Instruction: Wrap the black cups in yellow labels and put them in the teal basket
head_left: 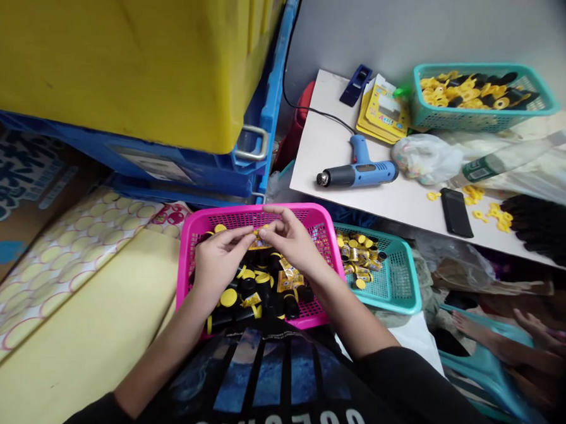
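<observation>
Above a pink basket [333,265], my left hand [218,259] and my right hand [295,239] meet with their fingertips almost together. Both pinch a small yellow printed label [259,238], largely hidden by the fingers. My right index finger stretches out above the pinch. In the basket lie several small black bottles with yellow caps [228,297], jumbled together. More yellow printed labels [289,281] rest on them, below my right hand.
Right of the pink basket, a teal basket [393,278] holds labelled bottles [359,257]. A blue heat gun [361,173] and a black phone [456,211] lie on the white table [315,138]. Stacked blue crates [185,169] stand at left. Another person's hand [537,330] shows at far right.
</observation>
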Demonstrator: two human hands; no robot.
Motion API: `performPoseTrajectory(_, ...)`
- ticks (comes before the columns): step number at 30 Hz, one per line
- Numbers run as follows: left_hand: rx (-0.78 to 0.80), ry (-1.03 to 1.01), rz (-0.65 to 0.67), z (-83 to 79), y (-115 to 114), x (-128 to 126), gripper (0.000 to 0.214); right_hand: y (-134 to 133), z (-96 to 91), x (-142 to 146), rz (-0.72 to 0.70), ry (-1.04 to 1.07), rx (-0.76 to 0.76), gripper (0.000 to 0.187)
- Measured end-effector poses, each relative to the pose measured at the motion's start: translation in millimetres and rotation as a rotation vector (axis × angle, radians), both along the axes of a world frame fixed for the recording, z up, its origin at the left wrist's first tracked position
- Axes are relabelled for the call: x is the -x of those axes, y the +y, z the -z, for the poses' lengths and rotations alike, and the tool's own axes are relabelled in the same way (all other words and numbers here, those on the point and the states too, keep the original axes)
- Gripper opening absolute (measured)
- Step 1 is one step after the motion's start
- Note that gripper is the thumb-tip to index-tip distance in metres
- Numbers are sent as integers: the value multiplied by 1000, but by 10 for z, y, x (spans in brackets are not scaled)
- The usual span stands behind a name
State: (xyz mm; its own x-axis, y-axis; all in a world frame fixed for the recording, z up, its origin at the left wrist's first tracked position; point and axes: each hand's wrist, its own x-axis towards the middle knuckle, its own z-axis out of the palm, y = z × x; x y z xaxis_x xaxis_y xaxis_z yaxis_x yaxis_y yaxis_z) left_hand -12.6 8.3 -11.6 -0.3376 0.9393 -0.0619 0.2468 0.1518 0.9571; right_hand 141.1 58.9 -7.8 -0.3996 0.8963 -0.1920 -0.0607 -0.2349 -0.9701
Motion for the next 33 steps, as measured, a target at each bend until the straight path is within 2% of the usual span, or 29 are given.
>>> performPoseTrajectory(2, 9, -6, -9, -12, -9, 15, 21, 14, 22, 0, 5, -52, -62, 48)
performPoseTrajectory(4, 9, -28, -59, -26, -15, 48, 19, 33, 80, -38, -21, -186, -135, 32)
performPoseTrajectory(6, 5, -48, -103, -36, -18, 93, 19, 35, 176, -80, -136, -477, -214, 34)
performPoseTrajectory(9, -22, -53, -126, -43, -21, 155, 18, -27, 353, -72, -380, -1016, -336, 34)
performPoseTrajectory(10, -34, -49, -126, -43, -23, 169, 18, -62, 404, -46, -432, -1129, -386, 37)
performPoseTrajectory(12, -48, -48, -135, -42, -28, 191, 18, -136, 476, 15, -472, -1213, -496, 41)
performPoseTrajectory(14, -39, -59, -145, -39, -41, 212, 18, -185, 495, 48, -454, -1159, -552, 33)
performPoseTrajectory(15, -31, -65, -147, -36, -50, 224, 18, -196, 485, 44, -429, -1089, -531, 30)
performPoseTrajectory(17, -23, -70, -137, -23, -74, 255, 19, -193, 432, -10, -346, -848, -400, 27)
performPoseTrajectory(19, -26, -70, -100, 0, -99, 286, 18, -174, 342, -103, -258, -511, -220, 26)
performPoseTrajectory(21, -34, -65, -41, 30, -121, 309, 17, -159, 229, -199, -217, -230, -75, 30)
performPoseTrajectory(22, -40, -58, -11, 46, -130, 315, 16, -154, 168, -239, -200, -160, -44, 35)
performPoseTrajectory(24, -47, -38, 42, 71, -143, 316, 15, -147, 50, -301, -133, -173, -90, 43)
performPoseTrajectory(27, -67, -16, 83, 85, -157, 298, 15, -123, -87, -357, -62, -317, -299, 37)
performPoseTrajectory(29, -81, -11, 102, 79, -165, 281, 16, -101, -137, -387, -115, -346, -406, 34)
performPoseTrajectory(33, -105, 11, 120, 62, -177, 260, 17, -98, -125, -427, -208, -337, -465, 48)
